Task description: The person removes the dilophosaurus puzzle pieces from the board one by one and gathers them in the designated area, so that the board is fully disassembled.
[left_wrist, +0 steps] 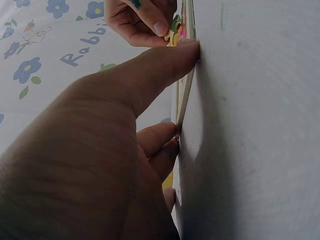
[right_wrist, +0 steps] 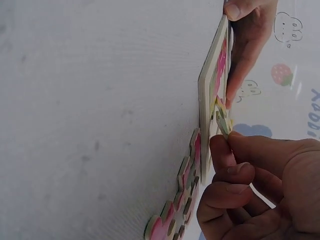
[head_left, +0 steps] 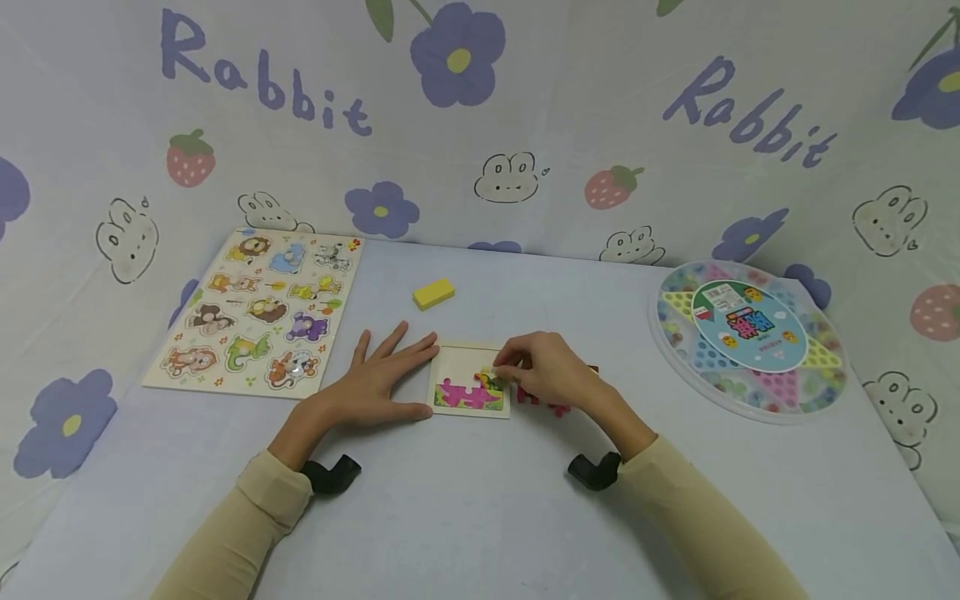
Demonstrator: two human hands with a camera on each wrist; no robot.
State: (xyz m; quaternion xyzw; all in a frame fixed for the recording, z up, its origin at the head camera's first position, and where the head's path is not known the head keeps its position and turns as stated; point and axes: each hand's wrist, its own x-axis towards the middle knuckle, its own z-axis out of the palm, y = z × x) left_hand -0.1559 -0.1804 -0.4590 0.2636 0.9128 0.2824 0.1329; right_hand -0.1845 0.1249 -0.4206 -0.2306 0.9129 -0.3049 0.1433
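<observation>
A small jigsaw tray with a pale frame lies flat on the table, pink and green pieces fitted along its lower part. My right hand pinches a yellow-green puzzle piece between thumb and forefinger, tilted over the tray's right side. My left hand lies with fingers spread at the tray's left edge; its thumb and fingertips touch the frame. In the right wrist view, loose pink puzzle pieces lie on the table beside the tray, partly under my right hand in the head view.
A wooden animal puzzle board lies at the left. Behind the tray sits a yellow block. A round board-game case with colored beads lies at the right. A rabbit-print cloth hangs behind the table.
</observation>
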